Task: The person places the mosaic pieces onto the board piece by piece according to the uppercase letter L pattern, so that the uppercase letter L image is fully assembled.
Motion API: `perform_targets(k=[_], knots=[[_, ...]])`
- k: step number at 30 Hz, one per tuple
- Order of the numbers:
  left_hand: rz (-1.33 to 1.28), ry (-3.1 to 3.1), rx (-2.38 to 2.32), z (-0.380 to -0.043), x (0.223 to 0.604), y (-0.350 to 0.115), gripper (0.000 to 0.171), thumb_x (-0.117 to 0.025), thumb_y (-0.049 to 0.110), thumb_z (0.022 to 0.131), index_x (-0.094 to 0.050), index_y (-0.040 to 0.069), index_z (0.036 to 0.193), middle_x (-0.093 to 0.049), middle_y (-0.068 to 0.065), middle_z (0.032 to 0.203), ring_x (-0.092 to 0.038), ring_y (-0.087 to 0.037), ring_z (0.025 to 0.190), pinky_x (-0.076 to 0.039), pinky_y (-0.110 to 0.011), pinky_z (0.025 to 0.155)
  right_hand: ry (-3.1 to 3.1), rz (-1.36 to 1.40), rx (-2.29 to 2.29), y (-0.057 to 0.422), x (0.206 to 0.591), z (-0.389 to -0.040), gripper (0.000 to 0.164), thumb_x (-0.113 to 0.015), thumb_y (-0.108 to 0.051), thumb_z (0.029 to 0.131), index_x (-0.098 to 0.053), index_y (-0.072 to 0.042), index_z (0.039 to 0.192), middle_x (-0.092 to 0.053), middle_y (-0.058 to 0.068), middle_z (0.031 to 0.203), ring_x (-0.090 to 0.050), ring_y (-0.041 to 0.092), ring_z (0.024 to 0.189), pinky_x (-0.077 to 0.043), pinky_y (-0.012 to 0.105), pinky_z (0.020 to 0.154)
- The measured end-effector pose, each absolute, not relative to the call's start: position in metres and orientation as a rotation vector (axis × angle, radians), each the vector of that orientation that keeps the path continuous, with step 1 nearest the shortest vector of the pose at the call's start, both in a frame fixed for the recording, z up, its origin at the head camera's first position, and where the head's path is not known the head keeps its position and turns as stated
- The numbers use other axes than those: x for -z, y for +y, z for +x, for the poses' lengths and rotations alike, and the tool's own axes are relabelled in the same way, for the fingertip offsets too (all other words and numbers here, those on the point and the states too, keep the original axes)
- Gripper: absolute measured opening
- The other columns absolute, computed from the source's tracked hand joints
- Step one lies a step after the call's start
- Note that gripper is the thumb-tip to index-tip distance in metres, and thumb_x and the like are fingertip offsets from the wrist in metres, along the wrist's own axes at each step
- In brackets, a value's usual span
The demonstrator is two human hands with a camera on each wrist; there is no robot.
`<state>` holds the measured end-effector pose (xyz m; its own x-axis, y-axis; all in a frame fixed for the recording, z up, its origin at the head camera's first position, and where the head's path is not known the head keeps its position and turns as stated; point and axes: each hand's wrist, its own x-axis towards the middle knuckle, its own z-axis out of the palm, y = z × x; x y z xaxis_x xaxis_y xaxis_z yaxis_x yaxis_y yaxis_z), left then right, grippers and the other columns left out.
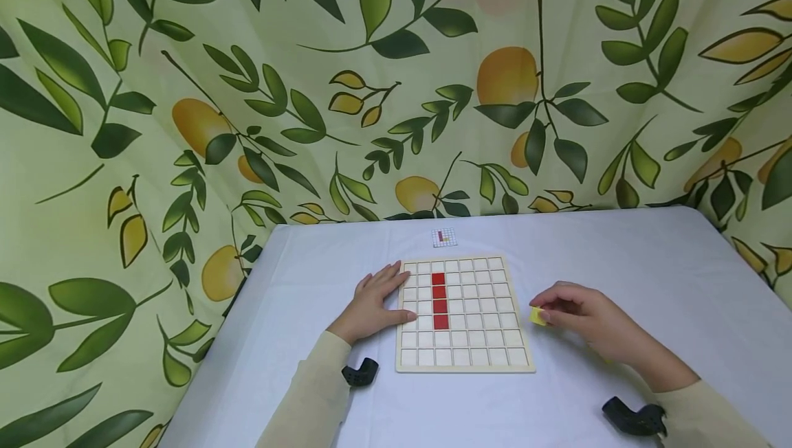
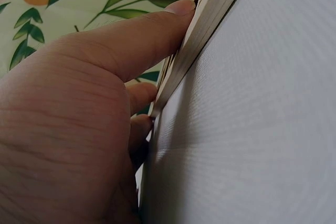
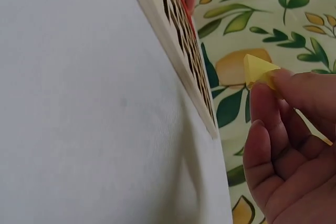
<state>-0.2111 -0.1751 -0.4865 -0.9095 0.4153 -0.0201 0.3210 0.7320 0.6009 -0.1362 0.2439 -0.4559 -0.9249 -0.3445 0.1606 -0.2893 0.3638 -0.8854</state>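
A pale wooden grid board (image 1: pixel 470 360) lies on the table, with several red squares (image 1: pixel 439 301) in one column left of its middle. My left hand (image 1: pixel 373 304) rests at the board's left side, fingers spread and thumb tip over the edge squares. In the left wrist view that thumb (image 2: pixel 131 40) touches the board's rim (image 2: pixel 202 35). Right of the board, my right hand (image 1: pixel 594 317) pinches a small yellow block (image 1: pixel 537 316) between thumb and fingers. The right wrist view shows the yellow block (image 3: pixel 257 71) with a pointed corner, held above the tabletop.
A small card (image 1: pixel 444 237) printed with a coloured grid lies behind the board. A sliver of yellow (image 1: pixel 608 361) shows under the right hand's lower edge. The white-covered table (image 1: pixel 309 255) ends at a leaf-patterned cloth backdrop (image 1: pixel 396 91). Black devices (image 1: pixel 361 372) sit by both wrists.
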Motion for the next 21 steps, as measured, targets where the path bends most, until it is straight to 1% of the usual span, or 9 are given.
perform_targets(k=[6,12,21], knots=[[0.592,2.783,-0.913,-0.211,0.486,-0.175,0.093,-0.084,0.060,0.088,-0.051,0.019,0.166,-0.028,0.005,0.177,-0.016,-0.018,0.164,-0.003,-0.052,0.130,2.536,-0.445,1.616,0.220,0.453,-0.141,0.010,-0.079,-0.005,0.100,-0.076,-0.006,0.109,-0.069,0.004,0.099,-0.064,0.019,0.088,-0.058,0.027,0.074],[0.593,2.782,-0.905,-0.211,0.487,-0.175,0.094,-0.084,0.060,0.088,-0.050,0.019,0.166,-0.027,0.005,0.177,-0.016,-0.018,0.164,-0.002,-0.050,0.130,2.500,-0.462,1.631,0.195,0.455,-0.147,0.006,-0.079,-0.006,0.100,-0.075,-0.008,0.104,-0.068,0.003,0.096,-0.063,0.020,0.086,-0.055,0.027,0.073],[0.598,2.779,-0.914,-0.211,0.487,-0.176,0.093,-0.083,0.059,0.089,-0.050,0.020,0.166,-0.027,0.005,0.177,-0.016,-0.018,0.164,-0.003,-0.050,0.130,2.503,-0.514,1.567,0.156,0.467,-0.153,0.007,-0.079,-0.007,0.101,-0.075,-0.013,0.101,-0.066,0.000,0.095,-0.061,0.022,0.089,-0.054,0.027,0.075]])
